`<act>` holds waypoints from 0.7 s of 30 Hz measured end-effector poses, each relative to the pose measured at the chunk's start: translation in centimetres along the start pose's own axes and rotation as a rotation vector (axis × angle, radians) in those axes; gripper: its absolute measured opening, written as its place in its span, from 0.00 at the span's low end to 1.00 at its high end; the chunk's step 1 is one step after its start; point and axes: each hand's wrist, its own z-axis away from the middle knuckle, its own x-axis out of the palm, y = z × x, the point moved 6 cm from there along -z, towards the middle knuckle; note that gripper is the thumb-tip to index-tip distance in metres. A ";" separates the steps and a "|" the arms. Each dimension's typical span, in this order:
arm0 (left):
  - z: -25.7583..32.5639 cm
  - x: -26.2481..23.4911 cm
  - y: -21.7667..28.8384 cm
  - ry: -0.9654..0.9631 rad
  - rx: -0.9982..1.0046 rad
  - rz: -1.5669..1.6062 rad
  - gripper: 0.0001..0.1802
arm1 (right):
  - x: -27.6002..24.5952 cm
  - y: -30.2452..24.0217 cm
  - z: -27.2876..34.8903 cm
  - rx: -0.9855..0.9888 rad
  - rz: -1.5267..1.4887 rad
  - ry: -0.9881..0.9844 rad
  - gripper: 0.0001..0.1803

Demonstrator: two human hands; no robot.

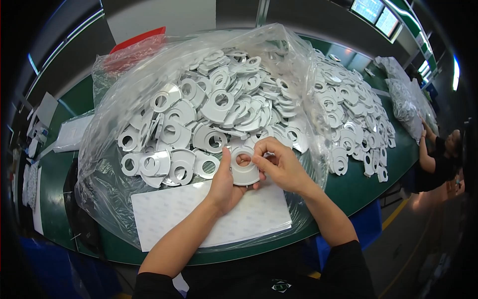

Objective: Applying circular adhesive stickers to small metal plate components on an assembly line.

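My left hand (226, 187) grips a white plastic part (245, 175) with a round hole, its thumb along the left edge and fingers beneath. At the right of the hole, my right hand (284, 169) is closed, with thumb and forefinger pinched on the part's edge. Whether something small sits between those fingertips is hidden. Just below both hands lies a stack of white sheets (174, 219) with faint print. Beyond them rises a big heap of similar white plastic parts (219, 99), lying in an opened clear plastic bag (107, 169).
A second heap of white parts (348, 114) spreads over the green table (303, 231) to the right. Farther right, a person (438, 154) reaches toward a filled clear bag (403, 99). Something red (137, 42) stands at the back left. A blue bin (366, 224) is below the table edge.
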 end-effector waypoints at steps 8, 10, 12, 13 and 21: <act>0.0 0.0 0.0 0.009 -0.004 0.012 0.34 | 0.1 -0.6 0.2 -0.056 0.131 0.039 0.04; 0.0 0.0 -0.1 0.022 -0.010 0.016 0.34 | 0.0 -0.7 0.3 -0.137 0.245 0.076 0.05; 0.0 0.1 -0.1 0.034 -0.009 0.021 0.34 | -0.1 -1.3 0.3 -0.225 0.365 0.111 0.05; 0.1 0.1 -0.1 0.045 -0.008 0.026 0.33 | -0.1 -1.9 0.4 -0.312 0.486 0.147 0.06; 0.3 0.4 0.3 -0.002 0.021 -0.013 0.36 | -1.0 -1.6 0.4 -0.139 0.271 0.293 0.10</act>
